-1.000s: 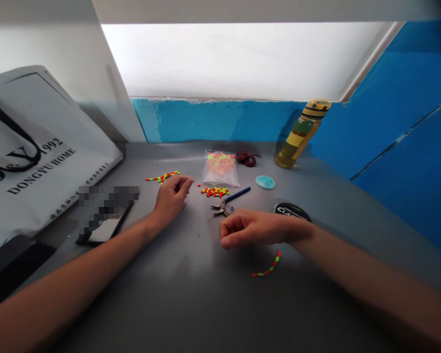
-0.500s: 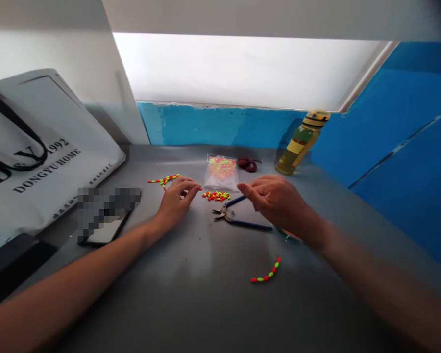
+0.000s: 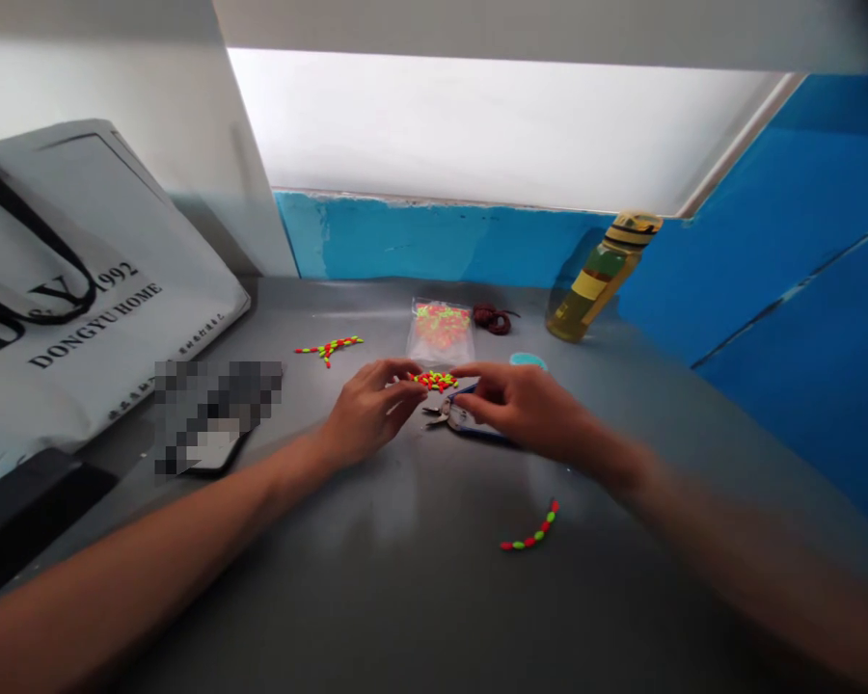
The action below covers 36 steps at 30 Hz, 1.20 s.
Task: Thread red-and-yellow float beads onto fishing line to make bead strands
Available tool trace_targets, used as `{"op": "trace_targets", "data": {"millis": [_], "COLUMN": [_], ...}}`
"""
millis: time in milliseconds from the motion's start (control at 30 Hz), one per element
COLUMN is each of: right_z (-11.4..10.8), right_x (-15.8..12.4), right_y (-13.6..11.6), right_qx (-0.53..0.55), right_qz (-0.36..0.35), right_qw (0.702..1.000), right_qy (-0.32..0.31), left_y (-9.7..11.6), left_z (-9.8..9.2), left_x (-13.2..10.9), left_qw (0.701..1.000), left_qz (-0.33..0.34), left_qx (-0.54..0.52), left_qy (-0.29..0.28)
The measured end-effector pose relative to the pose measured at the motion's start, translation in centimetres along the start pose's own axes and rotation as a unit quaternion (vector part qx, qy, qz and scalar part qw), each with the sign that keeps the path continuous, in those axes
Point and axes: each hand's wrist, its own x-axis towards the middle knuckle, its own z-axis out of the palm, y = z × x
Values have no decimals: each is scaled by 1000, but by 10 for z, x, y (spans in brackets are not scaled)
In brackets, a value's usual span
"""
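My left hand is at the left edge of a small pile of red and yellow-green oval beads. Its thumb and forefinger curl toward each other; whatever lies between them blends with the pile. Across the pile, my right hand has its thumb and forefinger apart, with nothing visible between them. Blue-handled pliers lie under the right hand, their jaws pointing left and their handles partly hidden. A clear bag of beads lies just behind the pile. Nearer me rests a curved row of red and green beads.
Another branching group of beads lies at left. Behind are dark red cord, a turquoise round item and a yellow-capped bottle. A phone and a large white bag stand along the left side.
My right hand has come down and left to the bead pile, its thumb and forefinger now apart. My left hand has shifted right to the pile. The turquoise item now shows behind the right hand.
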Motion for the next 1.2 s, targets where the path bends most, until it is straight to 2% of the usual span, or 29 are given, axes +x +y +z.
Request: {"op": "trace_targets", "data": {"millis": [67, 133, 200, 267, 333, 467, 533, 600, 767, 833, 900, 933, 1000, 1067, 1133, 1200], "right_z": [-24, -39, -41, -30, -11, 23, 29, 28, 19, 16, 12, 10, 5, 3, 3, 7], "right_x": [-1, -2, -2, -3, -3, -1, 0, 0, -1, -2, -4, -5, -7, -6, -3, 2], "right_y": [6, 11, 13, 9, 1, -9, -10, -9, -12, -15, -20, -23, -27, -28, -24, -17], "right_qx": [9, -45, -98, -95, -30, -23, 28, 89, 250, 324, 390, 416, 448, 455, 445, 440], "right_qz": [15, -2, 2, 27, 24, -69, -99, -84, -18, -17, -23, -26, -30, -29, -16, 11], "right_qw": [999, 994, 994, 994, 998, 994, 992, 991, 968, 945, 919, 908, 893, 889, 889, 886], "right_qy": [-51, -99, -42, 38, 41, 77, 71, 53, 26, 36, 47, 45, 37, 54, 103, 143], "left_y": [-2, -4, -5, -5, -4, 0, 3, 5, 9, 9, 10, 13, 21, 35, 48, 56], "left_z": [0, -1, -1, -1, -2, -2, -2, -3, -9, -11, -10, -9, -7, -10, -20, -37], "left_x": [2, 4, 4, 4, 2, -3, -4, -3, 10, 14, 18, 19, 21, 26, 35, 45], "left_qw": [999, 995, 993, 994, 997, 1000, 999, 1000, 993, 979, 955, 940, 907, 868, 815, 754], "left_qz": [-49, -89, -108, -102, -73, 13, 38, 30, -83, -158, -247, -285, -316, -276, -269, -257], "left_qx": [-8, -18, -24, -27, -21, 4, 4, -7, -78, -102, -143, -178, -277, -395, -478, -510], "left_qy": [20, 34, 42, 39, 28, 0, -2, 5, 44, 81, 80, 54, -35, -124, -188, -325]}}
